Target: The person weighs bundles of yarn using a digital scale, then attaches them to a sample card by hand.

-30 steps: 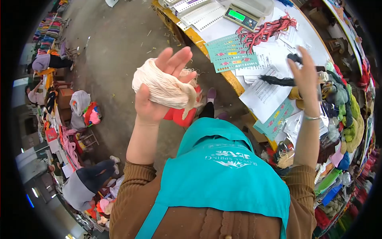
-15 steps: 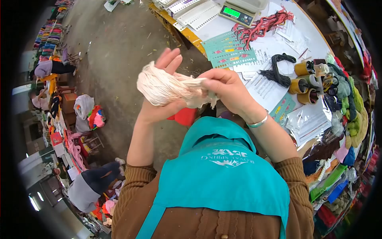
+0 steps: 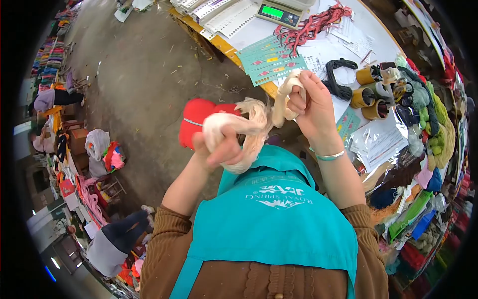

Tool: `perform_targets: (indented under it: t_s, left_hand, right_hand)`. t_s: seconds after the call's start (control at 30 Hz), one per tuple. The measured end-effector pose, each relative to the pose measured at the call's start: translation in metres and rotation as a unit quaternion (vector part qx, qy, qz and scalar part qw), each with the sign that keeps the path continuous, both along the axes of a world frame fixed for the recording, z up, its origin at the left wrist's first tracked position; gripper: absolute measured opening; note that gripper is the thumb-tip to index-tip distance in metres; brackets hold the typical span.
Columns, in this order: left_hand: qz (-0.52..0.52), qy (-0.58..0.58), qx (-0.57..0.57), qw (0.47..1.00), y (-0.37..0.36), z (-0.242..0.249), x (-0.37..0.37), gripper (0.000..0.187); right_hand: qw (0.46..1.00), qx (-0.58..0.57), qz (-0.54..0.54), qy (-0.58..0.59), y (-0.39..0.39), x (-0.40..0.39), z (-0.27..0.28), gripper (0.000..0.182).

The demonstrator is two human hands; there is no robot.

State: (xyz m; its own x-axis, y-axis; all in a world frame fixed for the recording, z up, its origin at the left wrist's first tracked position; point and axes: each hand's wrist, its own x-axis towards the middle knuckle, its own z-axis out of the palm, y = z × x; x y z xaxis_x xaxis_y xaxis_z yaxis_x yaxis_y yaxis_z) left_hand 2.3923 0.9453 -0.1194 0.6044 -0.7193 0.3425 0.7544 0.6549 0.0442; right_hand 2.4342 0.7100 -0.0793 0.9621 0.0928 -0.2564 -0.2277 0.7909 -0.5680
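Note:
A cream skein of yarn [image 3: 256, 127] hangs in loops between my two hands, above the teal apron [image 3: 279, 229]. My left hand [image 3: 221, 149] is curled inside a thick loop at the skein's left part, slightly blurred. Higher up, my right hand [image 3: 311, 102] pinches a smaller twisted loop of the same yarn, near the table's edge. Behind the skein a red rounded object [image 3: 191, 122] with a pale band shows; its lower part is partly hidden by my left hand.
The table [image 3: 368, 22] at upper right bears a scale [image 3: 279, 13], green cards [image 3: 271, 62], red yarn [image 3: 316, 25], a black skein [image 3: 338, 79] and yellow-brown cylinders [image 3: 366, 97]. Coloured yarn lies at right. People [image 3: 107, 249] are at left beside piles of yarn.
My hands have moved apart, the left downward and the right up and to the right. The bunched skein is now spread into hanging loops. More of the red object shows.

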Motion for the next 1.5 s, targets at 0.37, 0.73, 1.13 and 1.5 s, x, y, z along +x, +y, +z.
perform_targets:
  t_s: [0.37, 0.73, 1.13, 1.5]
  left_hand:
    - [0.125, 0.057, 0.442, 0.886, -0.045, 0.029, 0.012, 0.037]
    - [0.244, -0.098, 0.586, 0.766, -0.034, 0.023, 0.03, 0.013]
    - [0.273, -0.12, 0.621, 0.725, -0.02, 0.04, 0.045, 0.01]
    - [0.265, -0.134, 0.625, 0.722, -0.023, 0.05, 0.05, 0.008]
  right_hand:
    - [0.956, -0.263, 0.091, -0.095, 0.022, -0.062, 0.008, 0.017]
    - [0.952, -0.303, 0.01, -0.054, 0.034, -0.041, 0.001, 0.018]
    - [0.831, -0.531, -0.038, -0.164, 0.049, -0.019, 0.0, 0.013]
    - [0.851, -0.492, -0.024, -0.181, 0.042, -0.015, -0.001, 0.012]
